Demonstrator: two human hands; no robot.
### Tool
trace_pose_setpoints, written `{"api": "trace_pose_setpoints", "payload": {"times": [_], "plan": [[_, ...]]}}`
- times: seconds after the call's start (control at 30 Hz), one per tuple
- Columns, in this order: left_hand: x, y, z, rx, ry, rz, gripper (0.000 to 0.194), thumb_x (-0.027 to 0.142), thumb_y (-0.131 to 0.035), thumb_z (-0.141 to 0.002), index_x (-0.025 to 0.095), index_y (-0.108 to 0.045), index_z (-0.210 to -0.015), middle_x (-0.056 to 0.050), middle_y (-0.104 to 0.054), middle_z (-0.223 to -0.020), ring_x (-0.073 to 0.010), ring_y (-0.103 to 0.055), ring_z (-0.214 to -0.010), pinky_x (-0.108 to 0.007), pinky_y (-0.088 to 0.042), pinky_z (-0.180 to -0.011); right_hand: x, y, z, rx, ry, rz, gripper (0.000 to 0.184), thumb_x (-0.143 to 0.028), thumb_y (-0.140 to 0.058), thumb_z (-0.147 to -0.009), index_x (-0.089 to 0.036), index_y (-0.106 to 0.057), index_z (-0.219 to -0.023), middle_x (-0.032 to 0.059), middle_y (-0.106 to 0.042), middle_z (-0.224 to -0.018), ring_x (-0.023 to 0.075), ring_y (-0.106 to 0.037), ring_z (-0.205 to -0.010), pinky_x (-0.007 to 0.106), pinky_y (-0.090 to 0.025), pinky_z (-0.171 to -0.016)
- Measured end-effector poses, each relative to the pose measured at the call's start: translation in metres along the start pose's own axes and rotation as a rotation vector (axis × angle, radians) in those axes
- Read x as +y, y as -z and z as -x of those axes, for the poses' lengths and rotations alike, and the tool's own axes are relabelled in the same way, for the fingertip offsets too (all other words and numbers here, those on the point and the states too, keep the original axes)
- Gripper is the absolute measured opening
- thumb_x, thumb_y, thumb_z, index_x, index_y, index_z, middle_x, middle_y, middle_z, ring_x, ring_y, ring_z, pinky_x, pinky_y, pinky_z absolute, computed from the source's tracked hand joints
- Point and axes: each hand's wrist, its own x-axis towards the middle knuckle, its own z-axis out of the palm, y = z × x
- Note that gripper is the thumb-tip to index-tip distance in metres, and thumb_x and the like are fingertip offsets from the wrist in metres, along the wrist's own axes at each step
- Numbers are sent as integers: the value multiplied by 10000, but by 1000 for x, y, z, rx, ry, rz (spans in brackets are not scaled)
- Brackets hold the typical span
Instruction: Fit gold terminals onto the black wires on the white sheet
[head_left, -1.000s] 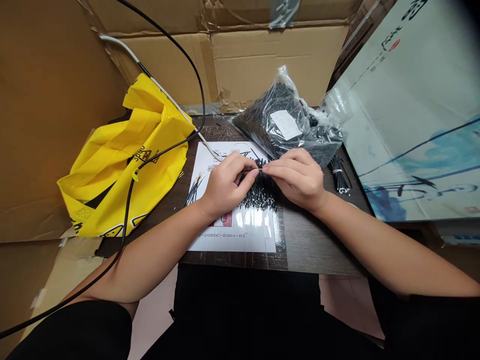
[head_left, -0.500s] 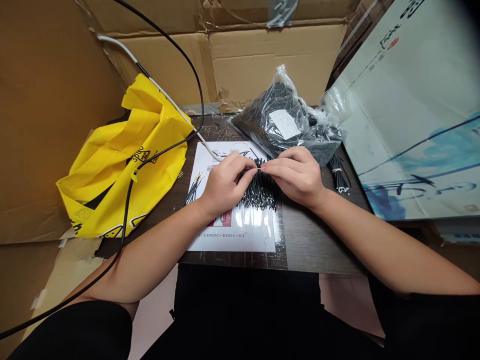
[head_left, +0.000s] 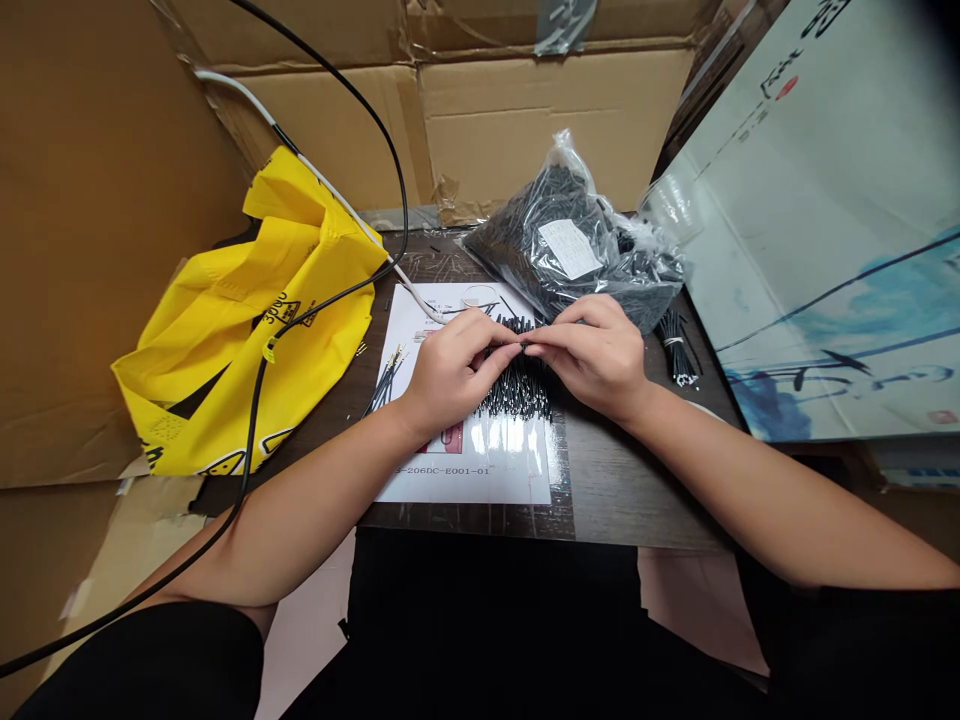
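Note:
My left hand (head_left: 456, 365) and my right hand (head_left: 600, 350) meet fingertip to fingertip, each in a pinch. Something small and dark shows between the fingertips; my fingers hide most of it. Right below them spreads a pile of short black wires (head_left: 514, 390) with shiny ends. It lies on a printed white sheet (head_left: 442, 488). To the left of my left hand, a few black wires with gold-coloured terminals (head_left: 386, 382) rest on the sheet's edge.
Behind my hands sits a clear plastic bag (head_left: 517, 225) full of small black pieces. A tied bundle of black wires (head_left: 679, 350) lies to the right. A yellow bag (head_left: 217, 330) and a black cable (head_left: 255, 400) are at left. Cardboard (head_left: 555, 130) walls the back.
The fingertips have come closer together, and the thin yellowish piece seen between them is now hidden. A thin white curve has appeared beside my right forearm.

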Motion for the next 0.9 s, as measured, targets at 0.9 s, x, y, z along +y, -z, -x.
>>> {"api": "trace_pose_setpoints", "payload": {"times": [0.9], "plan": [[7,5,0,136,153,173,193,360,-622,-911,193,-719,-913,-17,-717,-842,-89,-633,-783,-251,-510,-748,-15,13,-42,-287,-349,-336,151,-296,-600,-923,-181,-664,-849,12,-700,-794,121,-618,-721,280,-476,-704]]}}
